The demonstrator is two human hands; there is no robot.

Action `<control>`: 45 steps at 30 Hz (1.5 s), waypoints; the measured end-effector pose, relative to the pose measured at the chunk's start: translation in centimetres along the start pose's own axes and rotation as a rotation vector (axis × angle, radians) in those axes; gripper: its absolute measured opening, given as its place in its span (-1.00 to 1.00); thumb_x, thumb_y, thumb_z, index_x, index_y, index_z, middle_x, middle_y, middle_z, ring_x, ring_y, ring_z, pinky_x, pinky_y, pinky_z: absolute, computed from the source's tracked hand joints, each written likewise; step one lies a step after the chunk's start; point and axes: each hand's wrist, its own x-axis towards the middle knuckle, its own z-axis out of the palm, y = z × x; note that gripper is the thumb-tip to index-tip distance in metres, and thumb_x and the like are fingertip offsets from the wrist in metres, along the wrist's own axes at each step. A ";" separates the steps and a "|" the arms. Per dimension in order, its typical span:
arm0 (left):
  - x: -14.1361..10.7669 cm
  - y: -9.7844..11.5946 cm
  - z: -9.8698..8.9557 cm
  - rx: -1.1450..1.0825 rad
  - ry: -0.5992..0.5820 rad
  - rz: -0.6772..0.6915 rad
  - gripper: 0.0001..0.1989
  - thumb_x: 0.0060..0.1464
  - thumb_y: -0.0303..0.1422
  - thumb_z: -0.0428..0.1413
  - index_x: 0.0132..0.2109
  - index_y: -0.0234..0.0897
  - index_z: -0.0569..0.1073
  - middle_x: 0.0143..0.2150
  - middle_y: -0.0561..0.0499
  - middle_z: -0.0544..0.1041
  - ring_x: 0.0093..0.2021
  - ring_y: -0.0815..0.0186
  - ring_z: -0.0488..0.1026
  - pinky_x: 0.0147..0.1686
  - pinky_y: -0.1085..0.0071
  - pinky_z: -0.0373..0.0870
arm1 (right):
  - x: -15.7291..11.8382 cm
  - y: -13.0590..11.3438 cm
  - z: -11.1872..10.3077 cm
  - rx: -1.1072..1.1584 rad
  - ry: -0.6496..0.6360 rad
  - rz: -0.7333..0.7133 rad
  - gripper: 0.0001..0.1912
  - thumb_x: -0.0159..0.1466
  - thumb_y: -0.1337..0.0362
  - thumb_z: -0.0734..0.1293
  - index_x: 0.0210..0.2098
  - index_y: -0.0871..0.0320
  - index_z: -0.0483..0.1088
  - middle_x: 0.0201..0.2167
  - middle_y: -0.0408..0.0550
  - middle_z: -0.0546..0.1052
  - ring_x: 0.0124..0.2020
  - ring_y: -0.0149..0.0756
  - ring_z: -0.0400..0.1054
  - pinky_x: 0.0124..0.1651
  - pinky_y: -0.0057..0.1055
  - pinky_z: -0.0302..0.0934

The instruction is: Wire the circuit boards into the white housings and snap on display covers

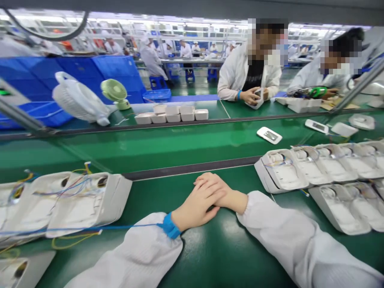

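Observation:
My left hand (196,204), with a blue band at its wrist, lies across my right hand (228,194) over the green work surface (207,256). The left fingers are stretched out over the back of the right hand, and neither hand shows an object in it. Partly covered by the left, the right hand lies flat, its visible fingers extended. White housings (81,200) with loose coloured wires stand to the left of my hands. More white housings (285,172), in two rows, stand to the right.
Beyond a dark rail runs a green strip carrying a white panel with a display (269,135). Small white trays (172,115), a green fan (114,93) and a white fan (79,98) stand farther back. Across the line, a person (234,78) holds a white part; another works at right.

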 end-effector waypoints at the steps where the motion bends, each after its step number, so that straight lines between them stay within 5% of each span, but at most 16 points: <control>1: 0.0 0.1 -0.1 0.016 0.000 0.007 -0.50 0.19 -0.36 0.03 0.27 -0.18 0.29 0.29 -0.09 0.36 0.31 0.08 0.21 0.30 0.01 0.04 | -0.2 -0.1 -0.3 -0.005 0.021 -0.009 -0.73 0.35 0.21 0.28 0.03 -0.01 0.44 0.03 -0.14 0.48 0.07 -0.31 0.32 0.19 -0.26 0.24; 6: 0.0 1.0 -0.2 0.108 0.057 0.097 -0.56 0.21 -0.39 0.03 0.23 -0.23 0.34 0.24 -0.07 0.43 0.30 0.12 0.22 0.34 0.06 -0.05 | -1.3 -1.5 -2.2 -0.131 0.253 -0.094 -0.56 0.43 0.24 0.19 0.29 0.00 0.21 0.33 -0.09 0.20 0.38 -0.26 -0.10 0.37 -0.17 -0.01; 9: -0.1 1.4 -0.1 0.131 0.105 0.137 -0.56 0.20 -0.42 0.04 0.23 -0.27 0.34 0.20 -0.06 0.46 0.30 0.16 0.23 0.37 0.12 -0.11 | -1.4 -2.0 -2.5 -0.186 0.342 -0.074 -0.58 0.44 0.24 0.17 0.27 -0.06 0.23 0.34 -0.10 0.18 0.40 -0.23 -0.13 0.34 -0.14 0.01; 16: 0.1 0.4 -0.1 0.027 -0.028 0.004 -0.47 0.18 -0.38 0.04 0.30 -0.20 0.25 0.29 -0.14 0.35 0.32 0.04 0.19 0.29 -0.06 0.08 | -0.5 -0.4 -1.7 0.000 -0.054 0.011 -0.81 0.37 0.20 0.27 -0.07 0.06 0.45 0.01 -0.10 0.48 0.06 -0.24 0.30 0.11 -0.21 0.23; 23: -0.7 0.6 0.0 0.022 -0.053 -0.005 -0.48 0.19 -0.33 0.03 0.29 -0.20 0.26 0.33 -0.14 0.30 0.35 0.07 0.15 0.33 -0.03 0.01 | -0.8 -0.4 -1.3 0.107 -0.012 0.033 -0.79 0.35 0.26 0.27 -0.05 0.06 0.44 0.01 -0.05 0.46 0.09 -0.22 0.27 0.17 -0.16 0.16; 29: -2.0 1.0 -0.8 0.025 -0.019 -0.030 -0.56 0.23 -0.27 -0.03 0.22 -0.28 0.35 0.28 -0.12 0.36 0.35 0.12 0.15 0.36 0.10 0.02 | -1.4 0.5 -1.6 0.098 0.022 -0.118 -0.69 0.29 0.25 0.28 0.02 0.07 0.44 0.02 0.00 0.47 0.11 -0.11 0.27 0.21 -0.04 0.15; 35: -7.2 2.4 -2.0 -0.085 0.119 -0.268 -0.64 0.20 -0.32 0.00 0.10 -0.34 0.39 0.04 -0.21 0.53 0.12 0.21 0.41 0.14 0.23 0.35 | -1.4 0.8 -1.8 -0.002 0.061 -0.195 -0.67 0.35 0.16 0.22 0.01 0.15 0.45 0.02 0.08 0.48 0.08 -0.05 0.32 0.15 -0.01 0.24; 39: -12.6 4.4 -3.3 -0.054 0.338 -0.456 -0.74 0.16 -0.42 0.03 0.00 -0.28 0.42 -0.15 -0.12 0.56 -0.10 0.27 0.49 -0.06 0.31 0.46 | -1.4 0.8 -1.7 -0.045 0.059 -0.196 -0.65 0.36 0.12 0.21 0.01 0.14 0.45 0.02 0.06 0.49 0.08 -0.04 0.33 0.13 -0.01 0.27; 42: -18.0 5.2 -5.1 0.110 0.469 -0.672 -0.85 0.16 -0.46 0.01 -0.14 -0.24 0.42 -0.28 -0.06 0.53 -0.26 0.30 0.47 -0.23 0.35 0.46 | -1.3 0.9 -1.6 -0.053 0.054 -0.188 -0.65 0.36 0.12 0.21 0.01 0.14 0.45 0.02 0.06 0.49 0.08 -0.03 0.33 0.13 -0.01 0.27; 45: -24.2 4.7 -7.6 0.483 0.579 -0.936 -0.94 0.12 -0.36 0.05 -0.26 -0.24 0.38 -0.33 -0.06 0.46 -0.25 0.21 0.44 -0.19 0.23 0.44 | -1.3 0.8 -1.6 -0.044 0.051 -0.184 -0.66 0.36 0.14 0.21 0.01 0.13 0.46 0.02 0.06 0.49 0.08 -0.03 0.34 0.13 0.00 0.28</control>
